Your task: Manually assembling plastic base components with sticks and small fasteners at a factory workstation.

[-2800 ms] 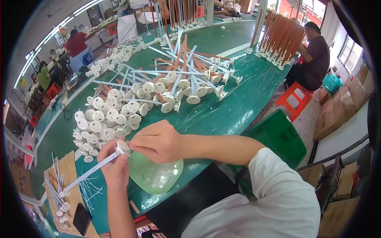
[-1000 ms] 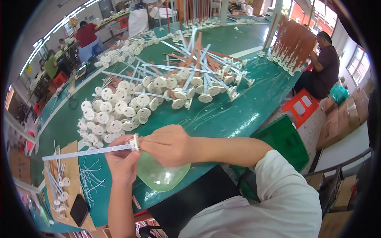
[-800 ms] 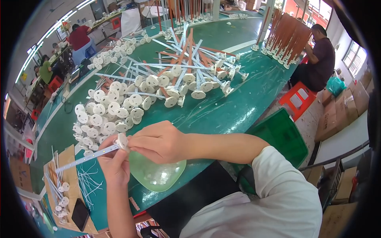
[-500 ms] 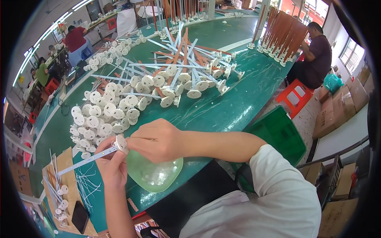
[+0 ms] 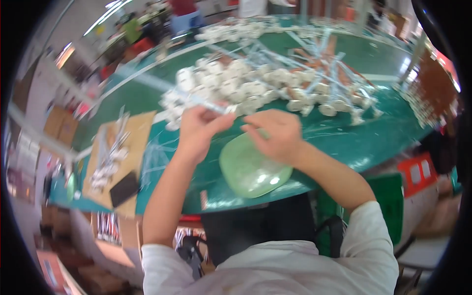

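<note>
Open tabletop (image 5: 351,140) beyond right forearm (image 5: 337,172); white disc pile (image 5: 253,88) bars way ahead of left fingers (image 5: 220,124).

Bench (image 5: 354,145): smooth green top, glossy with glare
Dish (image 5: 255,172): translucent green plastic, shiny
White discs (image 5: 214,81): matt, plastic-looking
Held strip (image 5: 172,90): smooth-looking, material lost in blur
Sheet (image 5: 133,147): brown cardboard, matt
Shirt (image 5: 368,228): white cloth, matt, creased
Stool (image 5: 419,187): red plastic, smooth

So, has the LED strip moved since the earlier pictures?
Yes: the LED strip has swung away from the cardboard sheet, farther up the picture.
</note>
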A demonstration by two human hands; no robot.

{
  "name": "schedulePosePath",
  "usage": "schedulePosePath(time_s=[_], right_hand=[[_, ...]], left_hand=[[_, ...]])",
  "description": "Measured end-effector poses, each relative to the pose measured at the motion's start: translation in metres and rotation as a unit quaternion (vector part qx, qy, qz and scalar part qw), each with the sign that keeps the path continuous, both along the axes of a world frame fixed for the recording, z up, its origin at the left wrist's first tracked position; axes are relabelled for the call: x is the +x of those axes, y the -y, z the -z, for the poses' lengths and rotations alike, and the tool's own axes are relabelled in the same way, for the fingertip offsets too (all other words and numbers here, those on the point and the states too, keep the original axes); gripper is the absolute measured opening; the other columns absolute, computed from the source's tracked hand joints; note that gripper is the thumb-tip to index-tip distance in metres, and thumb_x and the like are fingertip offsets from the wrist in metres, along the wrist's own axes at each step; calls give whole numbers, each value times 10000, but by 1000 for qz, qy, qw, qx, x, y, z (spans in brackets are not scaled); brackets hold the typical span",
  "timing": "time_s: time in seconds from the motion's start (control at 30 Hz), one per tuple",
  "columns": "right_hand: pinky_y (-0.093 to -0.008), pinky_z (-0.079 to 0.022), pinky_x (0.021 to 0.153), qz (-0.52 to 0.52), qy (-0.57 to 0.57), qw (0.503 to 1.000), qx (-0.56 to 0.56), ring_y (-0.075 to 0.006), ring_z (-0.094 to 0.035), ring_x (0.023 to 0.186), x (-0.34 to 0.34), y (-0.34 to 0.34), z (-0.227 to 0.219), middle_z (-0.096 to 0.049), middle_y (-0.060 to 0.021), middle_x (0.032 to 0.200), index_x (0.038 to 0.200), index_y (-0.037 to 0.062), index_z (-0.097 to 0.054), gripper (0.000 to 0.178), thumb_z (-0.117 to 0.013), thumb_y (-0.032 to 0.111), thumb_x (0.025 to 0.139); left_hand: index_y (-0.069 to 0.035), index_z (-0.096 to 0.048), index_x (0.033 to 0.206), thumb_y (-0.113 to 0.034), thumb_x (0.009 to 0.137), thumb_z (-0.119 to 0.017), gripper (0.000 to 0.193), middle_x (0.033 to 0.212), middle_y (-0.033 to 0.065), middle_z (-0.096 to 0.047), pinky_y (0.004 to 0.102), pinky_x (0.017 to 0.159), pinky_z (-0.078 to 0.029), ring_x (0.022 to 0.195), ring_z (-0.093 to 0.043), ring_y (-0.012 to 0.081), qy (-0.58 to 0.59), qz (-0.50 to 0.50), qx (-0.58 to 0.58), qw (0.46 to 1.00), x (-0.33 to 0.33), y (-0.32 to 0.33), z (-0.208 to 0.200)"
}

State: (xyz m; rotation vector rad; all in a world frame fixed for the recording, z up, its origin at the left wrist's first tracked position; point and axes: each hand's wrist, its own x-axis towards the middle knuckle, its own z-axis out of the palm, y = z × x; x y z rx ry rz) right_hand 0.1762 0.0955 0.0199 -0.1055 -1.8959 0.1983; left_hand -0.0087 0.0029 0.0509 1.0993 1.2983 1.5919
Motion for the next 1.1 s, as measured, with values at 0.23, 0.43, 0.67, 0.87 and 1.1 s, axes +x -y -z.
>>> schedulePosePath(time_s=[0.23,0.43,0.67,0.87,1.1], right_hand=[[-284,-521,553,-7,-3,999,-44,-206,-677,662,6,-16,-2,-710,-85,806,878,39,-696,153,-772,4,749],[-318,-521,558,-1,48,999,-6,-239,-670,647,8,-6,-6,-698,-94,777,850,35,-686,125,-753,-1,751],[-334,-522,557,14,59,998,-4,-255,-668,644,12,-10,1,-686,-88,739,808,44,-685,98,-757,41,742],[-346,-527,554,10,83,996,-15,-250,-664,631,6,-10,6,-682,-76,732,799,64,-692,82,-753,73,745],[-346,-533,558,1,118,993,-19,-251,-671,636,6,-14,13,-688,-76,733,797,75,-694,73,-750,87,751]], left_hand=[[4,-663,1118,-183,893,-648,293,916,65,-686,278,698,-533,816,-669,159,-212,-233,-187,930,-156,69,-53],[91,-690,987,-450,687,-717,620,965,319,-680,456,845,-542,937,-671,445,-616,-317,-440,571,-277,158,-54],[28,-691,1061,-293,766,-680,435,1058,234,-696,455,917,-511,1035,-654,406,-623,-329,-498,505,-256,161,-38],[-9,-699,947,-1,777,-631,183,867,164,-704,380,731,-541,808,-690,325,-665,-318,-33,675,-170,84,-24],[-38,-688,900,52,704,-688,216,857,109,-702,333,701,-542,762,-689,251,-566,-227,200,767,-27,-11,16]])
